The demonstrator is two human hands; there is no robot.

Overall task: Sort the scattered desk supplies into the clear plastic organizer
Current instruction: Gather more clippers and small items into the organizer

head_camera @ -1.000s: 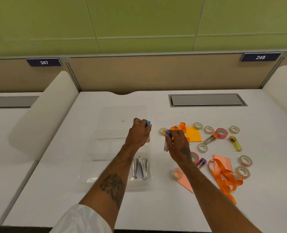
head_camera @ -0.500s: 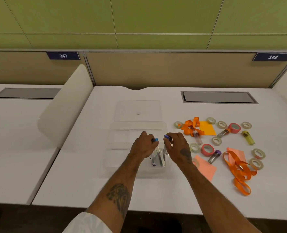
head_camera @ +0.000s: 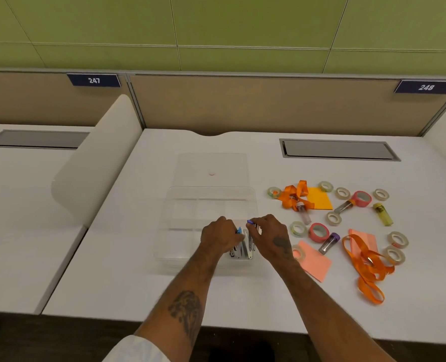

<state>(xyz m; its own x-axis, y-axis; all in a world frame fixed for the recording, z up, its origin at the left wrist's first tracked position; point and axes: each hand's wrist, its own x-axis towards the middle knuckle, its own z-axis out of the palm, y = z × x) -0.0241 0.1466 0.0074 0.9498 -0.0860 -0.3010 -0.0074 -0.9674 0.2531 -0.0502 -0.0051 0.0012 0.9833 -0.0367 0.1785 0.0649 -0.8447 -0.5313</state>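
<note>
— Your left hand (head_camera: 220, 239) is curled round a blue-tipped metal piece (head_camera: 239, 231); your right hand (head_camera: 270, 237) pinches a purple-tipped one (head_camera: 250, 222); both hover over the clear organizer (head_camera: 208, 202), which stands mid-tabletop (head_camera: 138, 283), toward the near edge.

— Agreed; you have a small cluster of metal pieces (head_camera: 241, 251) in its near right compartment; that is the only compartment where I can see anything stored, though clear plastic is hard to read.

— So you're early in the job, I'd judge; toward the right edge the tape rolls (head_camera: 318, 232), orange lanyards (head_camera: 365, 259), paper pads (head_camera: 319, 201), vials (head_camera: 329, 242) and yellow tube (head_camera: 383, 218) all lie outside the organizer.

— And the lid (head_camera: 211, 165) lies off, behind it toward the far edge; most of the sorting is left for you.
</note>
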